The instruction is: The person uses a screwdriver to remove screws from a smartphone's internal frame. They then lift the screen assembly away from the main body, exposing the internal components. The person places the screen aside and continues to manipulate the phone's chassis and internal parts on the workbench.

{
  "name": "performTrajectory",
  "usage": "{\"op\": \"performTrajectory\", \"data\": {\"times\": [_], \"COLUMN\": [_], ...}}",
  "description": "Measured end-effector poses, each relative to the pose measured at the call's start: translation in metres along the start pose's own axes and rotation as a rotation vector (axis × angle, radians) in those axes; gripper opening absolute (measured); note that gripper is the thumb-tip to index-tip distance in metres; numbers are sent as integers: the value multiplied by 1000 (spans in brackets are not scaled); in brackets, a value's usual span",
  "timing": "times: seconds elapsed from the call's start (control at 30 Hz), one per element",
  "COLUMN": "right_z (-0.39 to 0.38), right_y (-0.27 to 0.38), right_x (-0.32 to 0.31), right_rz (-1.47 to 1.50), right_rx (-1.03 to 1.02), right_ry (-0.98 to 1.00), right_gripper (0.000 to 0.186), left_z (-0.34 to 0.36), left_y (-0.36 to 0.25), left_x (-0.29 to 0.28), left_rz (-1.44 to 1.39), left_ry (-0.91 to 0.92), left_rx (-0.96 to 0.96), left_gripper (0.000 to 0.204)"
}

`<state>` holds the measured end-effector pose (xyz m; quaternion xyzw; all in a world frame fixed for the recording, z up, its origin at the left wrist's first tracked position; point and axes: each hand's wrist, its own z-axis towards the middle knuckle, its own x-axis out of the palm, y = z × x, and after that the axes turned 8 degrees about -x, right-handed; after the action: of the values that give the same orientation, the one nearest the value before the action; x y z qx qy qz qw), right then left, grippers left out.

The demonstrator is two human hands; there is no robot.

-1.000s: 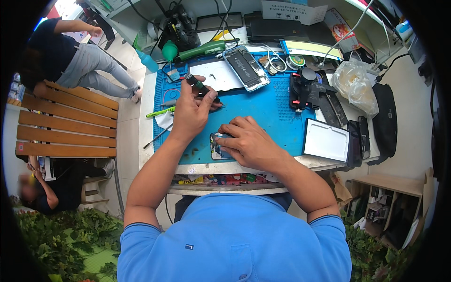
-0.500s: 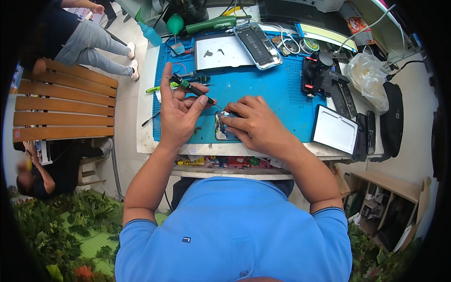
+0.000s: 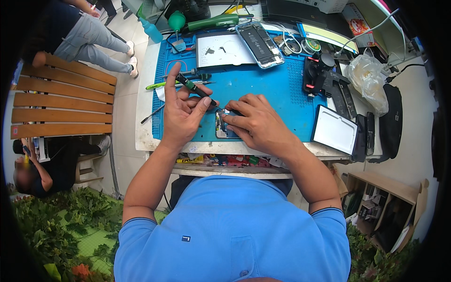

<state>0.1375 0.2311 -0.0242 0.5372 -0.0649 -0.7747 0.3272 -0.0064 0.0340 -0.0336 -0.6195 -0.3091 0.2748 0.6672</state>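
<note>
My left hand (image 3: pixel 181 113) gripped a screwdriver (image 3: pixel 189 85) between thumb and bent fingers, index finger raised, its lower end slanting toward the far edge of the phone part (image 3: pixel 219 129), which lay near the front edge of the blue mat (image 3: pixel 249 89). My right hand (image 3: pixel 264 124) bent its fingers over the part's right side, but I couldn't tell whether they pinched anything. Beyond my hands, a broad stretch of mat ran back to the phone (image 3: pixel 258 44) and right to the black holder (image 3: pixel 314 77), while a white tray (image 3: pixel 334 129) sat at the bench's (image 3: pixel 300 149) front edge.
</note>
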Motion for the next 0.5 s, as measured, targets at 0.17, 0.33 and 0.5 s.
{"op": "performTrajectory", "data": {"times": [0.17, 0.33, 0.5], "right_z": [0, -1, -1], "right_y": [1, 0, 0], "right_x": [0, 0, 0], "right_rz": [-1, -3, -5], "right_rx": [5, 6, 3], "right_ry": [1, -4, -8], "right_gripper": [26, 26, 27], "left_z": [0, -1, -7], "left_y": [0, 2, -1], "left_x": [0, -1, 1], "left_rz": [5, 14, 148], "left_ry": [3, 5, 3], "left_rx": [0, 15, 82], "left_gripper": [98, 98, 97]}}
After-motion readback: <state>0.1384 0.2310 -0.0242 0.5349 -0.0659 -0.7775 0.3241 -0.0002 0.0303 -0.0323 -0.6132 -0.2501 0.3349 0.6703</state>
